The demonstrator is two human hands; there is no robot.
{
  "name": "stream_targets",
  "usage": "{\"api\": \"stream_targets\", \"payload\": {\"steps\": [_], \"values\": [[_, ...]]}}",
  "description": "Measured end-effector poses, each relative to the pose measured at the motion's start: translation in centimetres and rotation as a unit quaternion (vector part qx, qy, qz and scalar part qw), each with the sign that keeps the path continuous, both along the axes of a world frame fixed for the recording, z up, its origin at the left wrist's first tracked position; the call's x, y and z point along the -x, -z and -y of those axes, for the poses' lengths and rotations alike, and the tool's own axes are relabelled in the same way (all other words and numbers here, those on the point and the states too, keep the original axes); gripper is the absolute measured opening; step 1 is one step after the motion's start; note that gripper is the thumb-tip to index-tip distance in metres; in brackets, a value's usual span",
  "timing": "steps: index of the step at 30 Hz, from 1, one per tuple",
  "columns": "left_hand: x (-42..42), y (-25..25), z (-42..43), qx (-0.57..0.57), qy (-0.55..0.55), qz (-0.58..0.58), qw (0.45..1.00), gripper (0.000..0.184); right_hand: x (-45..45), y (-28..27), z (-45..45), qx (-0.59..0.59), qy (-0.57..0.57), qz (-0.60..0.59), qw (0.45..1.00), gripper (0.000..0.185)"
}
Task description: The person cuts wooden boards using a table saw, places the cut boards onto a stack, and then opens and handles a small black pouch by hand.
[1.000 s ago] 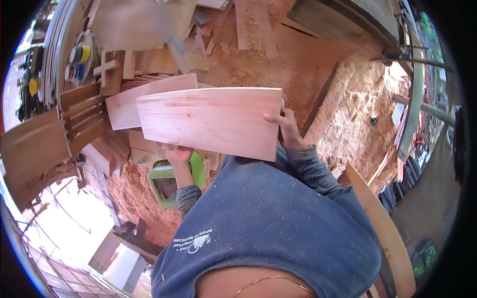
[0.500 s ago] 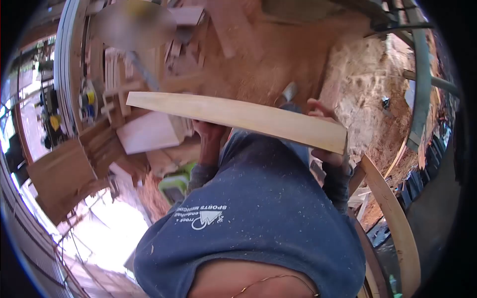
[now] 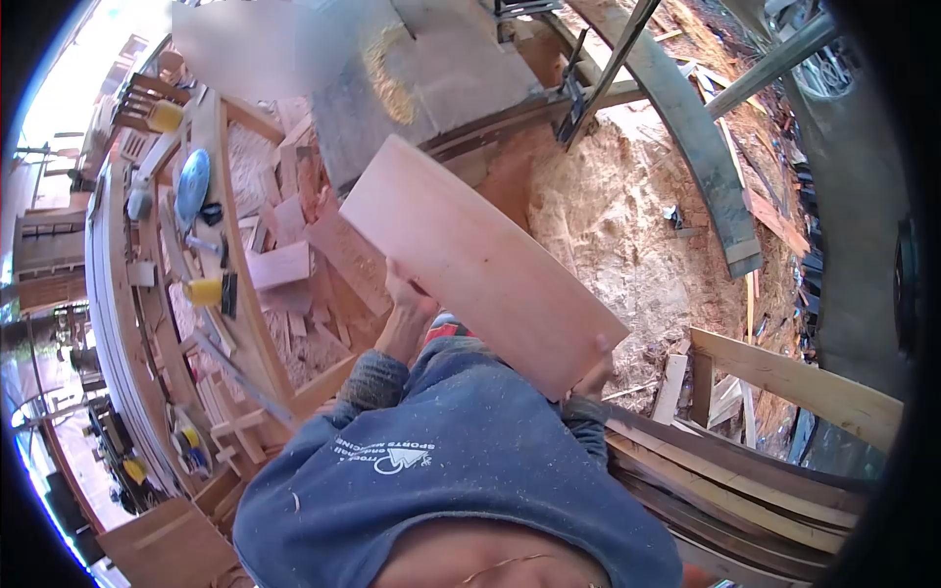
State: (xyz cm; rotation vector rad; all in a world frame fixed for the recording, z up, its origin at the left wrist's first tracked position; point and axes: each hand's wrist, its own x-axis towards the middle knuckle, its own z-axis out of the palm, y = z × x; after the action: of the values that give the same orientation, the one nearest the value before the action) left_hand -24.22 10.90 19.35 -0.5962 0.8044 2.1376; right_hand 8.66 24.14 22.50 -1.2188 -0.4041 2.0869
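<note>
A wide, slightly curved wooden board (image 3: 480, 260) slants across the view in front of my chest, its broad face turned up toward me. My left hand (image 3: 407, 306) is closed around its near long edge, with the fingers partly hidden beneath. At the lower right end, my right hand (image 3: 593, 374) grips the board's corner, a thumb showing on the face. The board's far upper end is close to a flat grey tabletop (image 3: 456, 83) that has a pile of sawdust (image 3: 389, 83) on it.
Wood offcuts (image 3: 279, 265) litter the ground at left, beside a timber frame (image 3: 230, 225) carrying a blue disc (image 3: 192, 186) and a yellow-headed tool (image 3: 204, 292). Stacked curved boards (image 3: 735, 480) lie at lower right. A long curved plank (image 3: 676, 127) extends at upper right.
The board has turned from its narrow edge showing to its broad face showing, and now slants more steeply. My view has swung, bringing the grey tabletop into sight. Both hands still hold the board.
</note>
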Motion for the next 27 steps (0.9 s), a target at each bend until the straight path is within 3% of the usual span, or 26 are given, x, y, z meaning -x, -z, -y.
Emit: {"api": "stream_targets", "payload": {"steps": [5, 7, 9, 10, 12, 13, 15, 16, 19, 22, 25, 27], "values": [[10.0, 5.8, -13.8, 0.019, 0.091, -0.005, 0.996, 0.074, 7.0, 5.2, -3.8, 0.021, 0.118, 0.034, 0.992, 0.073], [12.8, 6.1, -17.3, 0.072, 0.135, -0.017, 0.988, 0.073, 11.2, 3.7, -5.5, 0.071, 0.145, 0.048, 0.986, 0.073], [15.9, 6.2, -21.5, 0.133, 0.188, -0.032, 0.973, 0.071, 13.4, 10.4, -8.1, 0.06, 0.172, 0.001, 0.983, 0.072], [16.7, 7.3, -21.2, 0.197, 0.25, -0.093, 0.943, 0.069, 12.9, 12.1, -7.5, 0.065, 0.183, -0.011, 0.981, 0.071], [21.6, 10.0, -22.8, 0.296, 0.354, -0.235, 0.855, 0.064, 17.7, 8.5, -9.7, 0.031, 0.173, -0.01, 0.984, 0.071], [23.7, 8.6, -23.8, 0.377, 0.416, -0.318, 0.764, 0.06, 20.1, 7.1, -11.0, 0.015, 0.165, -0.013, 0.986, 0.071], [26.2, 5.0, -24.2, 0.511, 0.517, -0.449, 0.52, 0.051, 22.0, 9.0, -11.8, 0.044, 0.18, -0.013, 0.983, 0.071], [26.7, 3.3, -24.7, 0.507, 0.436, -0.503, 0.548, 0.043, 23.3, 9.9, -12.6, 0.054, 0.187, -0.018, 0.981, 0.071], [28.5, 0.7, -27.5, 0.422, 0.314, -0.523, 0.671, 0.046, 27.9, 9.7, -14.6, 0.078, 0.178, 0.005, 0.981, 0.075], [30.1, 3.6, -29.8, 0.413, 0.246, -0.501, 0.72, 0.049, 31.0, 8.3, -16.5, 0.082, 0.178, -0.015, 0.98, 0.07], [30.3, 4.0, -32.0, 0.381, 0.17, -0.449, 0.79, 0.053, 32.6, 10.3, -18.1, 0.052, 0.176, -0.009, 0.983, 0.07], [31.6, 7.3, -32.9, 0.327, 0.147, -0.44, 0.823, 0.059, 33.4, 11.3, -18.8, 0.044, 0.176, -0.011, 0.983, 0.069]]}}
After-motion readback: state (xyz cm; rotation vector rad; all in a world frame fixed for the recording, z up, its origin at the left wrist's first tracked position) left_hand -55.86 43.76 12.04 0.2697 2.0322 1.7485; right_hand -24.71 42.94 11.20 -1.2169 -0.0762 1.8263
